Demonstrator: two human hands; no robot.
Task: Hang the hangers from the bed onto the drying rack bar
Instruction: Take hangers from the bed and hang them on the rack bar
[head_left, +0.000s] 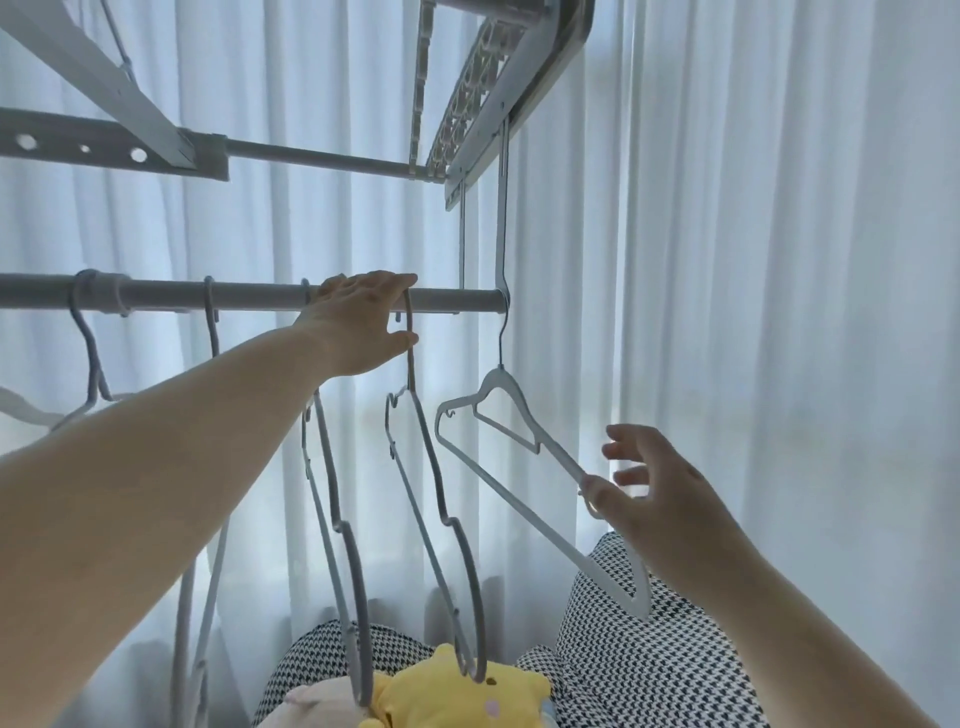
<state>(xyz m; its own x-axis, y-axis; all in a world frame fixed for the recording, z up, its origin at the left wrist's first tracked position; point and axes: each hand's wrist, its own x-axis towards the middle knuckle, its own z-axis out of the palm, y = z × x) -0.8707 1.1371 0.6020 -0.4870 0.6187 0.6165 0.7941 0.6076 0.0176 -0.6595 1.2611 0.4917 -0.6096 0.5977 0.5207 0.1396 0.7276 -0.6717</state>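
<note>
Sheer white curtains (779, 260) back the drying rack bar (249, 296). Left hand (358, 322) pinches the neck of a grey hanger (410, 366) hooked on the bar. Right hand (665, 499) pinches a white hanger (501, 376) hung at the bar's end, other fingers spread. More grey hangers (356, 597) crowd left; houndstooth cushions (649, 649) and a yellow plush (441, 686) lie below.

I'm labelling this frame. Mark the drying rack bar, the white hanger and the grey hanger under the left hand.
drying rack bar (254, 296): head view, bare stretch of tube.
white hanger (640, 592): head view, lower shoulder tip.
grey hanger (468, 566): head view, padded shoulder.
</note>
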